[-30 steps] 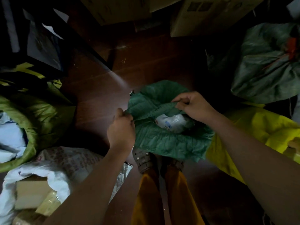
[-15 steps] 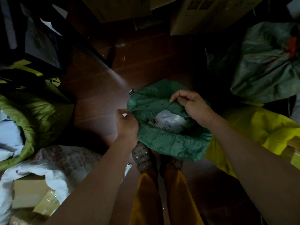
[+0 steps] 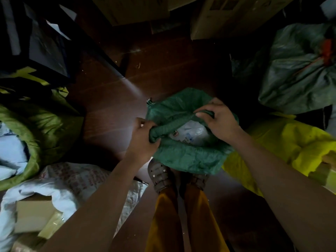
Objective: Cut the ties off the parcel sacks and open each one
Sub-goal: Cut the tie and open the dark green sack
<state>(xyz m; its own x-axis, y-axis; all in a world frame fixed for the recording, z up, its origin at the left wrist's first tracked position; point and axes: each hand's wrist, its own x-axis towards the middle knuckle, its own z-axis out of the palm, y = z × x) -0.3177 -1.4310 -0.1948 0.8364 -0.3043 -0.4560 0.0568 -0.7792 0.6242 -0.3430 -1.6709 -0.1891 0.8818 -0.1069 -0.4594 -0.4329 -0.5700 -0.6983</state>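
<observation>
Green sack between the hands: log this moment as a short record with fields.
sack: green sack on the dark floor, in front of the person's feet
mouth: open, edge rolled down
contents: a white parcel shows inside
left hand: left hand grips the rolled edge at the left side
right hand: right hand grips the rolled edge at the far right side
still tied: dark green sack at upper right, neck bound with an orange tie
beside: yellow sack to the right
</observation>
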